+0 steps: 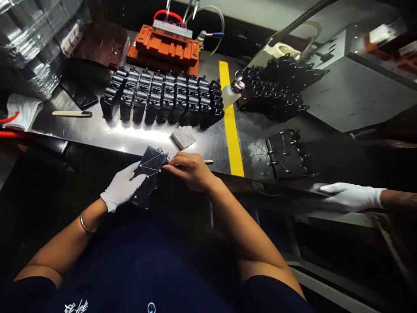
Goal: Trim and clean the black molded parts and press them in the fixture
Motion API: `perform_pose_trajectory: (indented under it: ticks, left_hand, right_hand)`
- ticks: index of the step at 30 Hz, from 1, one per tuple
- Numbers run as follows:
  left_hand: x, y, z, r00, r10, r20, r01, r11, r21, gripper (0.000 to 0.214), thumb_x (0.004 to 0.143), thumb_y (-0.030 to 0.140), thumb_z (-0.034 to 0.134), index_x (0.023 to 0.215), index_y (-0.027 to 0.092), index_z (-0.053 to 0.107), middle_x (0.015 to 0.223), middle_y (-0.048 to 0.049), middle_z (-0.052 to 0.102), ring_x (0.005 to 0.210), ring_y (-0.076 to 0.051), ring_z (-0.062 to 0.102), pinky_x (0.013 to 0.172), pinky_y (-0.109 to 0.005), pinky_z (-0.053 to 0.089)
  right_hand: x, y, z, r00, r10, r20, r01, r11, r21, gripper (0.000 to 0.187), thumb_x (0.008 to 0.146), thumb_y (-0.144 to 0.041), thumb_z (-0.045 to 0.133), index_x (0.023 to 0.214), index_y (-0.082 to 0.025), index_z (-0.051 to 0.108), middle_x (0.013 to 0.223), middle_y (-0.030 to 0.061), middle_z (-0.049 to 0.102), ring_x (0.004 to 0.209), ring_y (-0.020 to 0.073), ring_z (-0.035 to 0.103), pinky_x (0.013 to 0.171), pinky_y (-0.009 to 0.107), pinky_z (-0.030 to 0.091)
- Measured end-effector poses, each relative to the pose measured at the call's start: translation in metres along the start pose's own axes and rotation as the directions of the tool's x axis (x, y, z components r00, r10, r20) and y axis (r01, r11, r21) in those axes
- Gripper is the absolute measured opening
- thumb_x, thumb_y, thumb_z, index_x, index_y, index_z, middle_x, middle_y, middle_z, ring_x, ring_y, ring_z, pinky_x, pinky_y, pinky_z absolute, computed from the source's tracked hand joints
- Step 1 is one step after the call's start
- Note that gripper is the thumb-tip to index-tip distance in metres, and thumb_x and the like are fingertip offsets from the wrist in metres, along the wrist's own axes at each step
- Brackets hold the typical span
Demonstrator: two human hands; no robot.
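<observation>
My left hand [122, 187], in a white glove, is closed around a black plastic housing [151, 161] with ribs and small screw eyelets. It is held up in front of the bench edge, tilted. My bare right hand [192, 170] pinches a slim tool whose pale handle [209, 162] sticks out behind the hand. The fingertips are at the housing's right edge; the tool's working end is hidden by the fingers. Just beyond my right hand, a folded grey-white cloth or pad [183, 137] rests on the metal bench [107, 137].
Behind stand rows of black housings [163, 98] and an orange fixture [164, 48]. A pale stick with a black end [71, 114] and a phone-like black slab [80, 93] lie left. Right of the yellow tape [233, 139] are more housings [276, 87] and another person's gloved hand [353, 196].
</observation>
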State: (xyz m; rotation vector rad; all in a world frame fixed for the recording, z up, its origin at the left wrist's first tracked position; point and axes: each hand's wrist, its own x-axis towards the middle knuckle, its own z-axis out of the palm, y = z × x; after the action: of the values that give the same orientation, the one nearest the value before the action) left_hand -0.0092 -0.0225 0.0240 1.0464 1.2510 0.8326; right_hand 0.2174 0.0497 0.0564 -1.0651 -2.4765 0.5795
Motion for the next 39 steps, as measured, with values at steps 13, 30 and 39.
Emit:
perform_pose_trajectory:
  ticks: [13,30,39]
  left_hand:
    - [0.001,-0.004,0.003,1.000,-0.009,-0.015,0.009,0.999,-0.035,0.056,0.080,0.038,0.062,0.132,0.017,0.054,0.088,-0.0047,0.072,0.072,-0.017,0.067,0.065,-0.027,0.055]
    - [-0.008,0.003,0.016,0.996,-0.015,-0.087,0.012,0.999,-0.037,0.049,0.081,0.036,0.061,0.127,0.018,0.057,0.087,-0.0036,0.073,0.075,-0.018,0.069,0.068,-0.026,0.056]
    - [-0.011,-0.009,0.025,0.992,0.010,-0.126,-0.016,0.999,-0.043,0.049,0.082,0.036,0.060,0.128,0.021,0.057,0.089,-0.0039,0.074,0.075,-0.018,0.068,0.070,-0.028,0.056]
  right_hand:
    - [-0.018,0.002,0.014,0.986,0.117,-0.120,-0.100,0.985,0.138,0.030,0.087,-0.041,0.058,0.070,-0.018,0.067,0.066,0.0026,0.065,0.058,0.0119,0.059,0.055,0.024,0.044]
    - [-0.046,-0.048,0.053,0.791,0.353,-0.500,-0.377,0.925,0.055,0.027,0.088,-0.030,0.059,0.064,-0.018,0.062,0.060,0.0012,0.062,0.057,0.0110,0.056,0.056,0.024,0.043]
    - [-0.048,-0.060,0.065,0.708,0.415,-0.571,-0.450,0.889,0.087,0.027,0.088,-0.030,0.058,0.066,-0.017,0.063,0.062,0.0015,0.061,0.056,0.0108,0.054,0.057,0.024,0.041]
